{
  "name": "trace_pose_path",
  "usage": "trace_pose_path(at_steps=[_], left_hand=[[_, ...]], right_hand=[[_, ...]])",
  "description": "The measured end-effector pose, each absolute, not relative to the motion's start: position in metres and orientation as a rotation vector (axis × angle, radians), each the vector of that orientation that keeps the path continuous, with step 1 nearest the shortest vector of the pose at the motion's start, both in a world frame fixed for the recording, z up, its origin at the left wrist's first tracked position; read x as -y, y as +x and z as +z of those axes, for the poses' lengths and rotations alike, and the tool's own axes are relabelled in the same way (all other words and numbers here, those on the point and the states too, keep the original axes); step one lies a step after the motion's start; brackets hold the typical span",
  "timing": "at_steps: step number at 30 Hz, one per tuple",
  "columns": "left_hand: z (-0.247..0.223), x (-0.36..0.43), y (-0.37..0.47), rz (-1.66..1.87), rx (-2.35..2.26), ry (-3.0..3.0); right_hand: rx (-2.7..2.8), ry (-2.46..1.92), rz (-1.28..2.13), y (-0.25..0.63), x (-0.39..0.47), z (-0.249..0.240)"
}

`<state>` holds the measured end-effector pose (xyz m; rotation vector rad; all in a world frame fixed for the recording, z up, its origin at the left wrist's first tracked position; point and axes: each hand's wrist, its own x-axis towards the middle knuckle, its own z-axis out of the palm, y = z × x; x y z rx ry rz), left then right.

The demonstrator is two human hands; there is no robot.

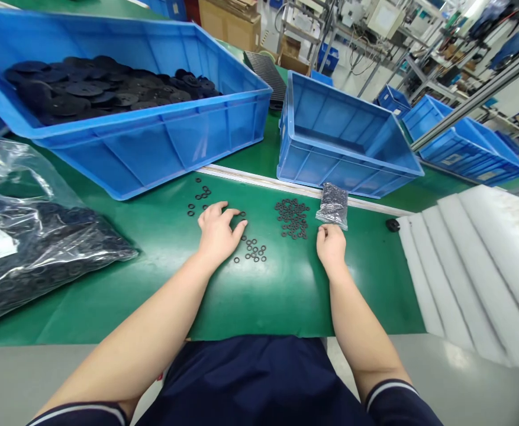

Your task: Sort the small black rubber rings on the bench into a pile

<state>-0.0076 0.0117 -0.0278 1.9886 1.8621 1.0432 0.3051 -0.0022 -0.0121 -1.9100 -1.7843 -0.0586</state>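
Observation:
My left hand (218, 234) rests on the green tabletop with its fingers spread among scattered small black rings (255, 249). Some of the rings lie beyond its fingertips, others to the right of its thumb; any beneath the palm are hidden. A denser cluster of black rings (292, 218) sits between my two hands. My right hand (331, 247) is closed, fingers curled, right at the near edge of a small clear bag (334, 204) of dark pieces. Whether it grips the bag or something tiny is hidden.
A blue bin (165, 133) of black discs stands at the back left, with another blue bin (348, 160) to its right. A large clear bag (55, 248) of dark parts lies at left. White foam sheets (463, 266) are stacked at right, beside a small black part (392, 225).

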Motion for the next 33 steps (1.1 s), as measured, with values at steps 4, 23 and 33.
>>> trace_pose_path(at_steps=[4,23,33], left_hand=[[-0.027,-0.012,-0.007,1.021,-1.862,1.983],[-0.021,-0.007,-0.005,0.924,-1.915,2.008],[-0.019,-0.007,-0.006,0.914,-1.913,2.029]], right_hand=[[1.813,-1.854,-0.023,0.307,0.006,-0.013],[2.131,-1.466,0.257,0.23,0.036,0.003],[2.452,-1.448,0.142,0.19,0.045,0.001]])
